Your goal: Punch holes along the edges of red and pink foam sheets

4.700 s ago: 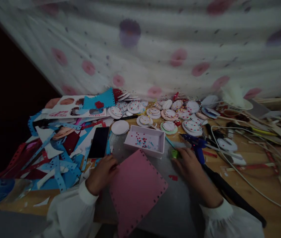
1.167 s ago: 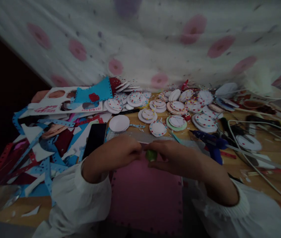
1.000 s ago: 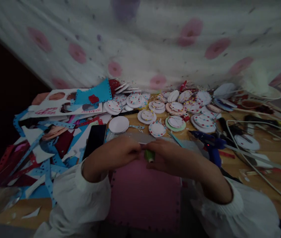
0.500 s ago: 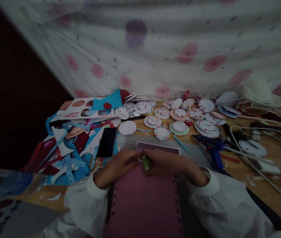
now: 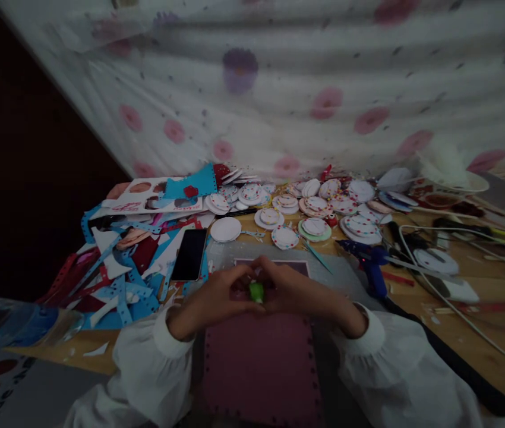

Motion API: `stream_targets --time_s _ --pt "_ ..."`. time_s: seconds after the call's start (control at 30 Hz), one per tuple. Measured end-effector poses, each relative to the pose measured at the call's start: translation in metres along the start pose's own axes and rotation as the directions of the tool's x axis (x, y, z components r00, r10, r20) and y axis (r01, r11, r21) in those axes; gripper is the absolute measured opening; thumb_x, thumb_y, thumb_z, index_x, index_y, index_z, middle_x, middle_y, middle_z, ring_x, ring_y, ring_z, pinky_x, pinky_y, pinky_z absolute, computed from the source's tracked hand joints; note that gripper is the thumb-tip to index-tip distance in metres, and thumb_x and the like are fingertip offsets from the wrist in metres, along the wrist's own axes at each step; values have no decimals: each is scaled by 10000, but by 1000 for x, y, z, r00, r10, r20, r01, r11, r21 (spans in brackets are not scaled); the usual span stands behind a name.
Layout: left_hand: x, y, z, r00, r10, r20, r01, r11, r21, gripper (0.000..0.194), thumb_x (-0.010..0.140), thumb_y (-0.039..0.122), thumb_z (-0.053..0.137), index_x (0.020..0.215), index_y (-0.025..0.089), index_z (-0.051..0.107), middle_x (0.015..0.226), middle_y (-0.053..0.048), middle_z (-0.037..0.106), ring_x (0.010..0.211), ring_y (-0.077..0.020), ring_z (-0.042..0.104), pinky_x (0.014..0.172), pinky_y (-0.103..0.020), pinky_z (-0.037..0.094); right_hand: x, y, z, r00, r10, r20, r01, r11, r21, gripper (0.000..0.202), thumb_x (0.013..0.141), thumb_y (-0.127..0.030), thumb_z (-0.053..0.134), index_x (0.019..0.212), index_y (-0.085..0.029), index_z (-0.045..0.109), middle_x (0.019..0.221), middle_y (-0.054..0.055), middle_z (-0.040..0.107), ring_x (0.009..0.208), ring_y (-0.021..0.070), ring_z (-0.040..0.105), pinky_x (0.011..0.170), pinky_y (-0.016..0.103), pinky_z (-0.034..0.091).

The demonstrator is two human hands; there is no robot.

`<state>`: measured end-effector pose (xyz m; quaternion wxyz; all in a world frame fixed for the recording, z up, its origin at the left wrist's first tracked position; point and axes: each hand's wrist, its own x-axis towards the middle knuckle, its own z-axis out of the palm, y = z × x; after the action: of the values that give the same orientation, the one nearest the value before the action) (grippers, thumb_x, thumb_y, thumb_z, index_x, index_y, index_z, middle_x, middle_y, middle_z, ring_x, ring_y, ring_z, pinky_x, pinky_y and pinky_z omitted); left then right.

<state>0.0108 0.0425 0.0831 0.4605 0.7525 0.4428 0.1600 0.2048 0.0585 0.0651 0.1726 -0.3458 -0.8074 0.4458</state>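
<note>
Just above the pink sheet (image 5: 259, 362), which has punched holes along both side edges, my two hands meet at the fingertips. Between them is a small bright green piece (image 5: 256, 292), too small and dim to name. My left hand (image 5: 219, 295) curls in from the left, thumb and fingers bent toward the piece. From the right, my right hand (image 5: 299, 292) curls the same way, its fingertips touching those of the left. The contact points on the green piece are partly hidden by the fingers. A framed dark panel (image 5: 297, 266) shows behind my hands.
A black phone (image 5: 189, 254) lies left, beside a heap of cut foam scraps (image 5: 119, 273). Several round white discs with dotted rims (image 5: 285, 236) cover the back. At right lie a blue glue gun (image 5: 371, 261), a teal pointed tool (image 5: 318, 257) and a white cable (image 5: 470, 321).
The green piece has turned, and my hands have closed into a ring around it with fingertips together. The pink sheet appears lower, and the view has shifted slightly right.
</note>
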Motion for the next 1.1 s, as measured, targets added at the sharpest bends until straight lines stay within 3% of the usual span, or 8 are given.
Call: stream_targets --time_s 0.1,0.23,0.37,0.43,0.53,0.67,0.8,1.1 --pt "-1 0 0 1000 -10 5 10 998 -57 289 735 340 731 935 173 605 868 -12 659 802 -165 628 706 -259 480 -1 -5 -6 1000 8 9 -8 1000 22 468 671 -208 756 1037 -188 465 957 44 640 779 161 618 645 259 465" --pt "-6 -2 3 991 -48 -123 31 990 -138 312 724 274 717 992 175 592 928 -24 661 837 -160 643 749 -264 504 -7 -3 -15 999 -30 -39 31 999 25 628 606 -237 818 1125 -200 468 1048 61 607 883 186 614 743 295 494" --pt "-12 -7 5 945 -134 -299 50 961 -271 291 700 265 722 939 171 584 902 -29 669 850 -158 656 770 -257 521 -21 15 -12 957 -32 -287 50 997 56 722 668 -366 775 1255 -216 383 1239 121 517 1032 225 579 880 370 478" --pt "-16 -12 6 899 -184 -397 41 939 -342 311 681 264 737 931 173 577 887 -29 676 843 -157 660 761 -251 526 -30 24 -7 923 34 -384 3 995 95 689 710 -423 733 1265 -221 378 1276 129 493 1084 237 549 908 381 463" --pt "-23 -19 9 850 -225 -476 -5 900 -435 330 679 255 745 948 182 570 897 -31 687 853 -156 663 771 -249 528 -41 32 1 946 129 -299 -74 979 189 426 834 -476 592 1146 -207 483 1061 80 593 926 195 580 772 312 487" --pt "-30 -21 7 887 -256 -385 21 854 -520 382 683 262 763 1013 191 583 949 -38 689 907 -165 658 791 -245 521 -41 30 -2 970 149 -190 -114 977 183 332 940 -461 407 808 -187 540 716 1 538 632 122 484 547 235 383" --pt "-31 -18 -4 918 -318 -236 145 824 -548 407 704 294 767 1066 201 607 1031 -43 681 946 -169 646 792 -237 508 -29 26 -9 968 115 -222 -104 993 62 266 933 -385 424 811 -183 546 720 3 543 631 124 455 554 244 345" --pt "-13 -26 -9 925 -321 -203 145 793 -592 385 726 308 758 1068 197 622 1095 -56 673 1065 -207 608 890 -277 472 -11 30 -7 973 95 -212 -102 995 -23 156 881 -266 450 781 -182 535 659 -14 498 581 113 432 520 230 325"
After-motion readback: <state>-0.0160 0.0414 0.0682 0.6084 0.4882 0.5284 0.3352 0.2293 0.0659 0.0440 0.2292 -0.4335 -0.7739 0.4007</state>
